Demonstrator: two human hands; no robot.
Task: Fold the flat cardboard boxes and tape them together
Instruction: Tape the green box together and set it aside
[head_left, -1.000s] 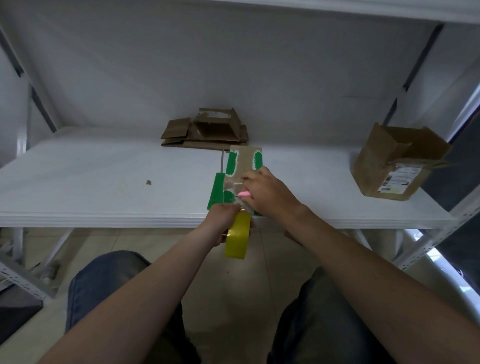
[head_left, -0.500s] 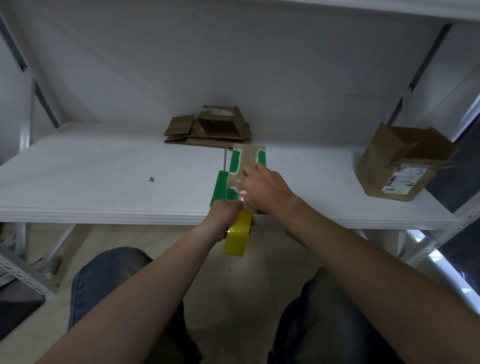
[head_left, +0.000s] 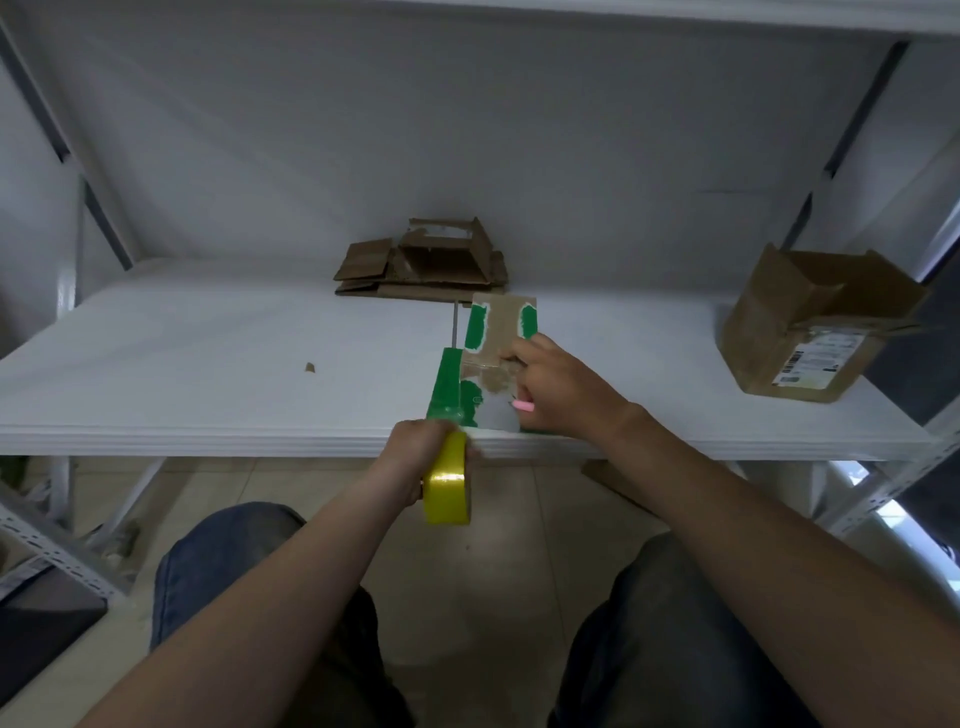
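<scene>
Head view, starting closest to us: our left hand (head_left: 415, 457) is clenched around the yellow tape roll (head_left: 448, 486), which hangs just off the front edge of the white shelf (head_left: 208, 374). Compared with a second ago, the roll sits lower and a little further toward 7 o'clock. A translucent tape strip (head_left: 496, 415) now shows stretched between it and the near end of the green-printed cardboard box (head_left: 501, 332).

That box lies on the shelf at 12 o'clock from the roll, its near end at the shelf edge. Our right hand (head_left: 558, 392) has its fingers curled on the box's right side and steadies it. A small pink item (head_left: 522, 405) pokes out from under that hand; we cannot tell what it is. The hand now covers less of the box's lower part than before.

We judge that a length of tape is being drawn out over the seam, so cutting and pressing it down remain.

Further off, a cardboard scrap (head_left: 309, 367) lies at 10 o'clock, a flattened cardboard pile (head_left: 431, 265) waits at 12 o'clock by the back wall, and an open labelled carton (head_left: 810, 327) sits at 2 o'clock.
</scene>
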